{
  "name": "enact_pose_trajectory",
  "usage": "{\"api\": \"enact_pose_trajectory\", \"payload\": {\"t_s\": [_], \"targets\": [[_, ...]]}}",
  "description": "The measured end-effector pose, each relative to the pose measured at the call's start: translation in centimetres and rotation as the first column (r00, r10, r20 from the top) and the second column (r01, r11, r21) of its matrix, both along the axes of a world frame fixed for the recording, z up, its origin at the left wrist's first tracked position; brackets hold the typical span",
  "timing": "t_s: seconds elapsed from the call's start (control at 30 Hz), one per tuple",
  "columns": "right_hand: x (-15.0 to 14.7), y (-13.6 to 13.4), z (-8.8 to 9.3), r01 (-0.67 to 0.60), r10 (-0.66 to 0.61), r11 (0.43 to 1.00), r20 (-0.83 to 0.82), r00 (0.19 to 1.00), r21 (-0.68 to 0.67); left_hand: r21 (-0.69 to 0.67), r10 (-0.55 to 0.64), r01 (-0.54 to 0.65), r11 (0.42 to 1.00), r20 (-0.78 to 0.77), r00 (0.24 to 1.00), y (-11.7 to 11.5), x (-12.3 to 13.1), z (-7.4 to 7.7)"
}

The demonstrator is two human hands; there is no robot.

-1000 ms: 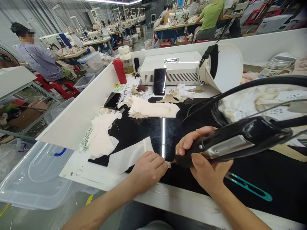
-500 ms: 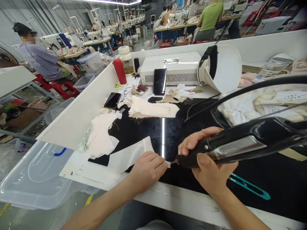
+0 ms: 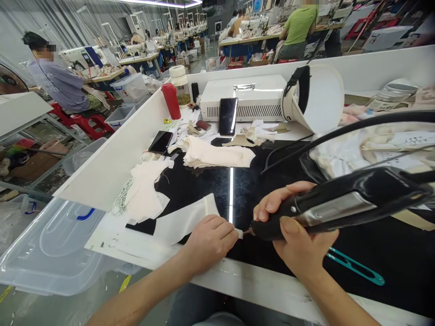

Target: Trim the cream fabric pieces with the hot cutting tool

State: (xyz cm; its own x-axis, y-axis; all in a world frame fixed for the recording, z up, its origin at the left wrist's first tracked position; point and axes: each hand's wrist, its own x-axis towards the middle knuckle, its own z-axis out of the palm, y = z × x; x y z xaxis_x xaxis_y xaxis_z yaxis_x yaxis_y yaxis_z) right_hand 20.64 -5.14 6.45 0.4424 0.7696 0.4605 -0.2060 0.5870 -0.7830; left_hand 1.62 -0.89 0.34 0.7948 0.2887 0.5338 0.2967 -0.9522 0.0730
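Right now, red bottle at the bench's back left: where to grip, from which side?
Probably the mid-body of the bottle, fingers wrapped round the cylinder, coming from the near side. It stands upright, with the white partition close on its left and a lidded jar just behind to its right, so those sides look cramped.

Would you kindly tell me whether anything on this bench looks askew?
The white round drum with a black strap lies tipped on its side beside the white vented box. Teal thread snips lie loose by the right hand holding the black handheld tool.
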Motion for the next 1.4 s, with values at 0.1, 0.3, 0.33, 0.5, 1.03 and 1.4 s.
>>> {"api": "enact_pose_trajectory", "payload": {"t_s": [0.1,0.3,0.33,0.5,1.03,1.4], "targets": [[0.0,-0.3,-0.1,-0.035,0.036,0.999,-0.019,0.999,0.026,-0.006,-0.004,0.004,1.000,0.000,1.000,0.0,0.0,0.0],[-0.5,-0.5,0.1,-0.041,0.042,0.999,-0.028,0.999,0.016,-0.027,0.000,0.000,1.000,0.012,1.000,0.0,-0.1,-0.1],[-0.5,-0.5,0.1,-0.037,0.037,0.999,-0.027,0.999,0.005,-0.040,0.005,-0.004,0.999,0.025,1.000,0.0,-0.2,-0.1],[-0.1,-0.6,0.3,-0.044,0.044,0.999,0.007,0.999,0.012,-0.149,0.045,-0.038,0.988,0.049,0.998,0.3,-1.4,0.4],[1.1,-1.4,0.1,-0.016,0.017,1.000,0.079,0.997,-0.018,-0.194,0.041,-0.031,0.981,0.048,0.998,0.3,-3.0,0.1],[1.1,-1.3,0.6,-0.030,0.033,0.999,0.082,0.996,-0.032,-0.130,0.014,-0.006,0.992,0.065,0.998,0.8,-2.7,-0.1]]}}
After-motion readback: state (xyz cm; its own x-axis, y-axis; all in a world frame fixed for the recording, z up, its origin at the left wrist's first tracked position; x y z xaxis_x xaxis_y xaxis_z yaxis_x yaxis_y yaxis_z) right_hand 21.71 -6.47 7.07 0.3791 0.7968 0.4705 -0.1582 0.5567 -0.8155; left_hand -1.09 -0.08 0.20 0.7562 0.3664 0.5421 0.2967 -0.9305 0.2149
